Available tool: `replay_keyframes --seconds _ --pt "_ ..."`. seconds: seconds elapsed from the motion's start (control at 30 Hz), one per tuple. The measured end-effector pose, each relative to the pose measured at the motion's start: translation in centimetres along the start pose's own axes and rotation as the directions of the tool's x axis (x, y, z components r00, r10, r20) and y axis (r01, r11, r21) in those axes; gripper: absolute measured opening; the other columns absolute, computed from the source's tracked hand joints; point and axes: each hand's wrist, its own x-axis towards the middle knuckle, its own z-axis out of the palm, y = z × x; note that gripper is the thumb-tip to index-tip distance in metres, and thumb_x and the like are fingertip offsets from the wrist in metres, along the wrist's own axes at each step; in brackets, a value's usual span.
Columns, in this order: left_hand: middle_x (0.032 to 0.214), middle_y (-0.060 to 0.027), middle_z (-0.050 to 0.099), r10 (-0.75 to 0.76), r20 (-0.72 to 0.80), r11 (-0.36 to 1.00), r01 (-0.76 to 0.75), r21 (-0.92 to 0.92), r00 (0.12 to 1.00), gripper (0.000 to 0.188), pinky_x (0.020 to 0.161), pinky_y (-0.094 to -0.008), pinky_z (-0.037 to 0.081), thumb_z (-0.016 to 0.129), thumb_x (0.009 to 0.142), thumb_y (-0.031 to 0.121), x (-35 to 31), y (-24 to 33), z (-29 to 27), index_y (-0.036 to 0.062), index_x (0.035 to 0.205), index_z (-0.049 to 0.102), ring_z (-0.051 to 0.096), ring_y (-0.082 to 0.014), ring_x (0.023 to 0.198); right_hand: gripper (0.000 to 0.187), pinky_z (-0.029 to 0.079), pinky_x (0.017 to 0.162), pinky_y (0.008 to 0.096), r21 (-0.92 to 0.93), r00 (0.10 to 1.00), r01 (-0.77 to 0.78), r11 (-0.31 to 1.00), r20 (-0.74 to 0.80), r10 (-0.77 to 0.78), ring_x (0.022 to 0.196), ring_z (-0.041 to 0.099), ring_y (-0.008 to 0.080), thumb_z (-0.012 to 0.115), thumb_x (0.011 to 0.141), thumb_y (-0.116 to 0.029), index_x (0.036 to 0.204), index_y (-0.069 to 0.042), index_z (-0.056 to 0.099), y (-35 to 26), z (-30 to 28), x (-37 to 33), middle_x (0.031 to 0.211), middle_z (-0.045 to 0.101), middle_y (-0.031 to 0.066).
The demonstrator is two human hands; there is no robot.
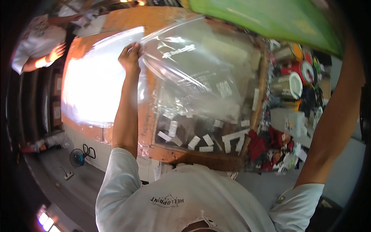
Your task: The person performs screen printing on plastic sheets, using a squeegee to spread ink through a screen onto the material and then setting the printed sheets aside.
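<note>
My left hand [130, 55] reaches forward and pinches the top edge of a large clear plastic sheet [193, 73]. The sheet drapes over a wooden frame [185, 154] with white tape strips [205, 141] along its lower inner edge. Its left part [92, 85] glares white in the light. My right forearm [332, 116] rises along the right side, and its hand is hidden at the top right, by a big green sheet [270, 19] that slants across there.
Several paint cans [290, 86] with coloured lids stand right of the frame, with red rags [264, 146] and scraps below them. Another person in a white shirt [36, 42] works at the far left. A small fan [77, 157] sits on the floor.
</note>
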Motion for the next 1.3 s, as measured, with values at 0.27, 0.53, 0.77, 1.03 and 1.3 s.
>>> replay_keyframes --seconds 0.27,0.53,0.77,1.03,1.3 --pt "0.123 -0.0259 0.066 0.323 -0.42 0.895 -0.13 0.426 0.848 0.047 0.097 -0.0439 0.057 0.072 0.096 0.01 6.5 5.3 -24.2 -0.0109 0.134 0.055 0.066 -0.0363 0.119 0.059 0.047 0.089 0.0269 0.099 0.997 -0.071 0.993 -0.006 0.072 0.092 0.06 0.0123 0.058 0.103 -0.054 0.119 0.001 0.07 1.4 -1.6 0.4 0.103 0.07 0.0036" --pt "0.162 -0.0294 0.032 0.431 0.411 -0.044 -0.436 0.899 0.803 0.048 0.123 -0.0695 0.016 0.056 0.103 0.025 -9.1 -0.4 -14.4 0.0035 0.146 0.05 0.023 -0.0469 0.154 0.071 0.047 0.097 0.0309 0.08 0.99 -0.054 0.995 -0.122 0.064 0.1 0.066 0.02 0.06 0.097 -0.063 0.128 0.001 0.069 0.2 -1.1 -0.8 0.111 0.074 0.0116" --pt "0.168 -0.0207 0.026 0.072 0.738 0.183 -0.736 0.651 0.671 0.056 0.119 -0.0766 0.011 0.056 0.104 0.036 -23.9 -7.9 2.1 0.0179 0.156 0.047 0.011 -0.0468 0.157 0.071 0.045 0.103 0.0395 -0.04 0.992 -0.021 0.999 -0.125 0.016 0.119 0.065 0.0286 0.059 0.097 -0.062 0.132 -0.001 0.068 -0.6 -0.8 -2.1 0.128 0.07 0.0189" --pt "0.17 -0.0167 0.022 -0.011 0.954 0.354 -0.891 0.285 0.301 0.071 0.125 -0.0666 0.008 0.06 0.102 0.038 -29.0 -9.0 12.0 0.0094 0.161 0.032 0.012 -0.0391 0.159 0.062 0.048 0.099 0.0412 -0.073 1.0 -0.024 0.997 0.001 0.024 0.112 0.066 0.03 0.055 0.098 -0.053 0.125 0.001 0.069 -1.9 -1.4 -4.4 0.121 0.071 0.0203" --pt "0.167 -0.0274 0.022 0.004 0.883 0.334 -0.832 0.442 0.47 0.067 0.123 -0.068 0.005 0.061 0.101 0.031 -31.4 -8.2 11.6 0.0002 0.156 0.039 0.012 -0.041 0.159 0.055 0.051 0.095 0.043 0.013 1.0 -0.026 1.0 0.015 0.026 0.106 0.068 0.0314 0.052 0.098 -0.045 0.119 0.003 0.07 -2.4 -2.2 -6.3 0.115 0.072 0.0217"
